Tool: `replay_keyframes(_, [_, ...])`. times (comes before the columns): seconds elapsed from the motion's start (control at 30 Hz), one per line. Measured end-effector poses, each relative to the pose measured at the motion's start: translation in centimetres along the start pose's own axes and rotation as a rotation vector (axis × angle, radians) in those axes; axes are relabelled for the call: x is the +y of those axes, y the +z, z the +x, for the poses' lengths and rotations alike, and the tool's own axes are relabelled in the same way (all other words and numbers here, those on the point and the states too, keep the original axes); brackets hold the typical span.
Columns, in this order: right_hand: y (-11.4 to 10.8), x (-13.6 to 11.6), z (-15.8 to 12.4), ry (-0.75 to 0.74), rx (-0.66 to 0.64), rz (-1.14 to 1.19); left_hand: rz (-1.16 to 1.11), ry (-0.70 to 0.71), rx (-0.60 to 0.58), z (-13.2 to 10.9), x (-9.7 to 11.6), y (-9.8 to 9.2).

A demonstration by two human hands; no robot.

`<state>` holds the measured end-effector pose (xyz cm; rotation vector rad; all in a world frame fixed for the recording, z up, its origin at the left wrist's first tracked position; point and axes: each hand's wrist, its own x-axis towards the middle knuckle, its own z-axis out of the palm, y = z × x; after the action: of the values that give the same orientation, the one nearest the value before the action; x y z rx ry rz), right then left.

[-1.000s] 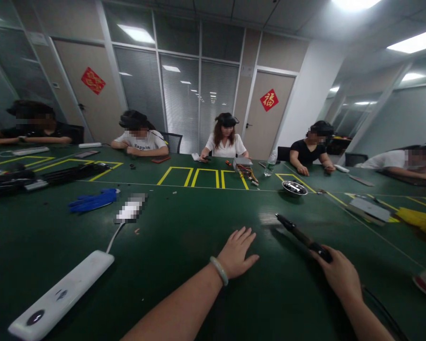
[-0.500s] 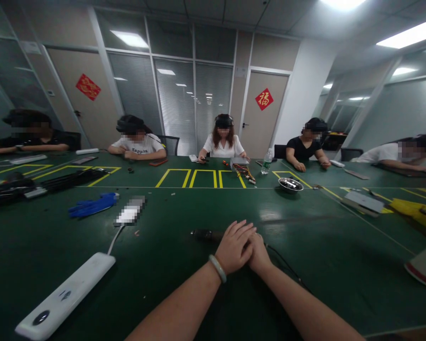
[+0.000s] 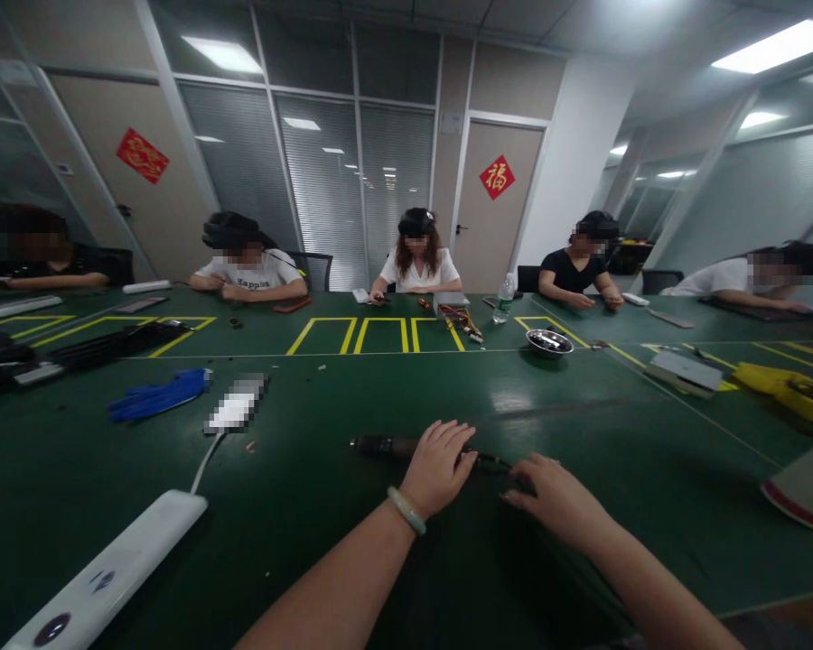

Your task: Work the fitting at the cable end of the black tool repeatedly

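A dark, corded electric screwdriver point(image 3: 389, 446) lies on the green tabletop, its tip pointing left. My left hand point(image 3: 437, 460), with a pale bangle at the wrist, is laid over its rear body, fingers above and thumb below. From the tool's back end a black cord point(image 3: 493, 460) runs right, toward the fingertips of my right hand point(image 3: 548, 496). That hand is half curled just above the table, thumb and forefinger apart. Whether its fingertips touch the cord I cannot tell; the cord's further run is hidden behind the hand.
At left lie a white stick-shaped device point(image 3: 108, 573) with a cable and a blue glove point(image 3: 159, 395). Farther back are a metal bowl point(image 3: 548, 343), a water bottle point(image 3: 505, 302) and a wired metal box point(image 3: 451, 302). A pale container point(image 3: 806, 483) stands right. Several people sit opposite.
My right hand has come away from my left and moved right along the cord, opening. My left hand stays on the electric screwdriver. The view has shifted slightly.
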<state>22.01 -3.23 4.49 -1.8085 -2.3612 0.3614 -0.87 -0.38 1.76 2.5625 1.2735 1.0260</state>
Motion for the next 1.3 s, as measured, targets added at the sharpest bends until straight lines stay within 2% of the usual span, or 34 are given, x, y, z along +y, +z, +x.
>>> replay_keyframes(0.07, [-0.3,0.9,-1.1,0.019,-0.079,0.018,-0.001,0.009,-0.027,0.0,-0.1,0.4])
replay_keyframes(0.17, [0.1,1.1,-1.7,0.003,-0.106,0.049,0.003,0.027,-0.067,-0.2,-0.2,0.8])
replay_keyframes(0.37, [0.4,0.9,-0.5,0.080,-0.149,0.092,0.054,0.010,-0.143,-0.6,-0.2,1.0])
replay_keyframes(0.63, [0.0,2.4,1.2,0.098,-0.269,0.288,0.085,0.029,-0.154,-0.2,0.1,1.8])
replay_keyframes(0.87, [1.0,1.5,2.6,-0.012,-0.250,0.615,0.130,0.021,-0.202,0.8,-0.1,2.6])
replay_keyframes(1.07, [2.2,0.6,4.6,-0.061,-0.147,0.810,0.191,0.012,-0.212,1.3,-0.2,3.1])
replay_keyframes(1.3, [3.2,1.3,5.6,0.016,-0.063,0.771,0.193,0.019,-0.227,1.5,0.1,2.7])
